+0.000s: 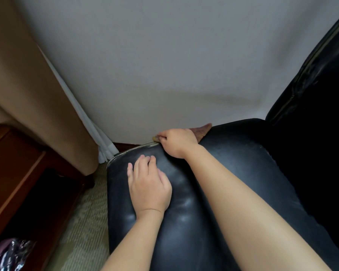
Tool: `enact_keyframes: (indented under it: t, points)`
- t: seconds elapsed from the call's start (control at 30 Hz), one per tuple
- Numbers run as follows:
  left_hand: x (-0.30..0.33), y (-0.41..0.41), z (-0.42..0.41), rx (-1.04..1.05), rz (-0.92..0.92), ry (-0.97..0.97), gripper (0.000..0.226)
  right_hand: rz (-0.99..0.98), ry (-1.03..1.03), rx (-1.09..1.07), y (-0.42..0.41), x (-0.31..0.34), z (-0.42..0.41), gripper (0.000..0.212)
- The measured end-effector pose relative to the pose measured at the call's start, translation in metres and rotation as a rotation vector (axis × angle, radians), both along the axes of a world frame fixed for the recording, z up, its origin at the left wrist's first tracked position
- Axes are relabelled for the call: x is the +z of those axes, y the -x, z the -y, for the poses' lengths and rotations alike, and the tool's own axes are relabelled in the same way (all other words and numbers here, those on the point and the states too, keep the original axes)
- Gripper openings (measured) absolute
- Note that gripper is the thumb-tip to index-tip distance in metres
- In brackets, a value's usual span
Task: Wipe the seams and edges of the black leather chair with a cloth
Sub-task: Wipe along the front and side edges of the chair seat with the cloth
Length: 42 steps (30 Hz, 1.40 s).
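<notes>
Far edge: the wall (164, 65) stood just beyond the chair (233, 173), leaving only a narrow gap.
Left: curtain (37, 104) and wooden cabinet (18, 173) flanked open carpet (86, 222).

The single head-worn camera looked forward and steeply down from close above the black leather chair (213, 192), facing the pale wall (164, 55) at the far side, with both bare forearms entering from the near edge and the curtain (27, 94) at the left.
</notes>
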<state>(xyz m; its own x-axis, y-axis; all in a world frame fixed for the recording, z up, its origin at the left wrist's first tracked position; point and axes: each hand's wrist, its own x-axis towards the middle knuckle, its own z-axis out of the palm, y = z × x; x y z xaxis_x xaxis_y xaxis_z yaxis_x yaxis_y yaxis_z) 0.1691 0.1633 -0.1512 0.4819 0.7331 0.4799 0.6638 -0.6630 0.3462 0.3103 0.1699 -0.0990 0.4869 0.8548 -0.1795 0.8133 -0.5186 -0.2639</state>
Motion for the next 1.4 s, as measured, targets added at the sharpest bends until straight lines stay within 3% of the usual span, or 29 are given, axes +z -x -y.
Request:
enact_keyframes:
  t: [0.23, 0.37, 0.47, 0.6, 0.7, 0.9, 1.1, 1.27, 1.4]
  points:
    - [0.000, 0.001, -0.001, -0.008, 0.044, 0.017, 0.041, -0.045, -0.142, 0.086, 0.008, -0.002, 0.021, 0.035]
    - [0.002, 0.006, -0.009, -0.079, 0.021, 0.034, 0.043, -0.031, -0.087, 0.016, 0.010, 0.000, 0.010, 0.035]
    - [0.004, 0.022, -0.011, -0.147, -0.133, 0.010, 0.049, 0.004, -0.048, -0.022, 0.015, 0.002, 0.003, 0.035]
    - [0.004, 0.031, -0.010, 0.022, -0.260, 0.138, 0.062, -0.026, -0.112, 0.051, 0.020, 0.001, 0.014, 0.035]
    - [0.001, 0.026, -0.010, 0.028, -0.255, 0.107, 0.061, -0.025, -0.135, 0.101, 0.020, -0.002, 0.017, 0.037]
    - [-0.001, 0.021, -0.013, 0.015, -0.228, 0.089, 0.059, -0.016, 0.005, 0.021, 0.017, 0.000, -0.016, 0.036]
    - [-0.001, 0.023, -0.010, 0.029, -0.122, 0.079, 0.054, -0.011, -0.143, 0.126, 0.031, -0.003, 0.007, 0.039]
    - [-0.001, 0.024, -0.008, 0.054, -0.074, 0.091, 0.051, -0.028, -0.019, 0.059, 0.027, 0.000, -0.019, 0.036]
    - [0.001, 0.027, -0.005, 0.125, -0.051, 0.152, 0.053, 0.008, -0.095, 0.105, 0.038, -0.002, -0.009, 0.034]
